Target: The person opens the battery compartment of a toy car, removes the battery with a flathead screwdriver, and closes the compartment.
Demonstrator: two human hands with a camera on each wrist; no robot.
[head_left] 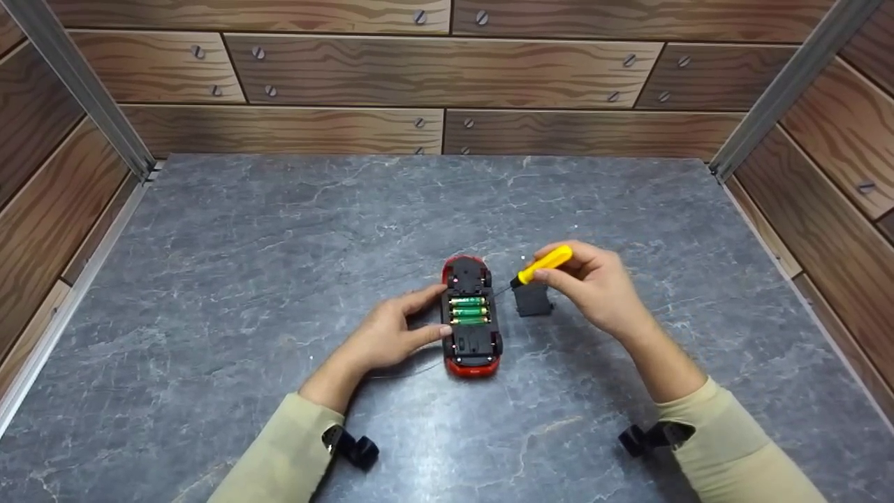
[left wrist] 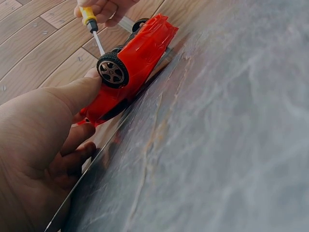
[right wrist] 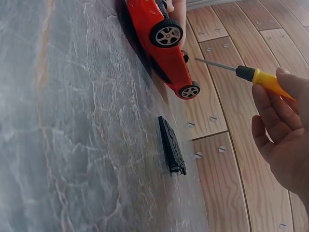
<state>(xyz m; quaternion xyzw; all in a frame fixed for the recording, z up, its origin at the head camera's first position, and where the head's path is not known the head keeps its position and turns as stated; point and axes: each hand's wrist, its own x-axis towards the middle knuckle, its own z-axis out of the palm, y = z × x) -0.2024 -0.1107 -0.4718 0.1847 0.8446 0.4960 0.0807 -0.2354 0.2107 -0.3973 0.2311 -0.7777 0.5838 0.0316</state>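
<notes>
Left hand point(head_left: 387, 332), thumb and index spread, is bracing upturned red-and-black toy car point(head_left: 473, 340) between hands; right hand point(head_left: 601, 286) is pinching yellow-handled metal-shafted screwdriver point(head_left: 547, 263). Tip contact looking unclear; weak bracing could be letting the car skid.

Left hand point(left wrist: 43, 133) on upturned red toy car point(left wrist: 145, 53), thumb by wheel point(left wrist: 112, 70); right hand point(left wrist: 112, 10) holds yellow-handled screwdriver point(left wrist: 91, 21), shaft angled down.
</notes>
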